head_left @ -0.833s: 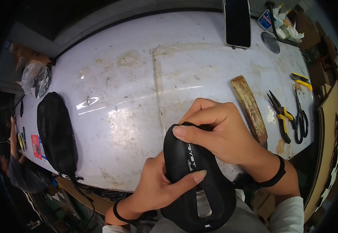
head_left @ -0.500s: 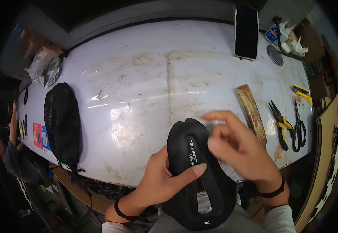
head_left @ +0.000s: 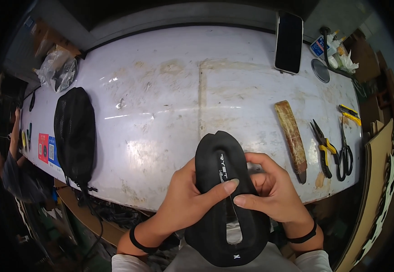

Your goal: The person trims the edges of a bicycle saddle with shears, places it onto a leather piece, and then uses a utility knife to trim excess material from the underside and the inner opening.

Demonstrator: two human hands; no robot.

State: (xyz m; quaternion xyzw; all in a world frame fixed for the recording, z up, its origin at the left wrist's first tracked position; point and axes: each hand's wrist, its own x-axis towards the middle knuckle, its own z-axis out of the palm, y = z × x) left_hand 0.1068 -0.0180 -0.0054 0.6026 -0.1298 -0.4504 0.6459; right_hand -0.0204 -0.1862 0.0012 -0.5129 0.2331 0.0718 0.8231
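Observation:
A black bicycle saddle (head_left: 210, 165) with a long slot down its middle and white lettering on top is held over my lap, narrow end pointing away from me. My left hand (head_left: 189, 194) grips its left side, with the thumb lying on the top near the slot. On the opposite side my right hand (head_left: 273, 194) is closed on the edge, its thumb pressing beside the slot, close to the left thumb. The fingers beneath the saddle are partly hidden. Light fabric shows through the slot's near end.
On the white worktable (head_left: 160, 118) lie a black drawstring pouch (head_left: 74, 131), a worn wooden bar (head_left: 291, 136), pliers (head_left: 323, 149), scissors (head_left: 343, 156), a yellow cutter (head_left: 350, 114) and a phone (head_left: 289, 43). Glue bottles (head_left: 321, 44) stand far right. Another person's arm (head_left: 14, 131) shows far left.
My right hand, lifted and blurred above the saddle's right edge before, has come down and taken hold of that side. The left hand keeps its grip.

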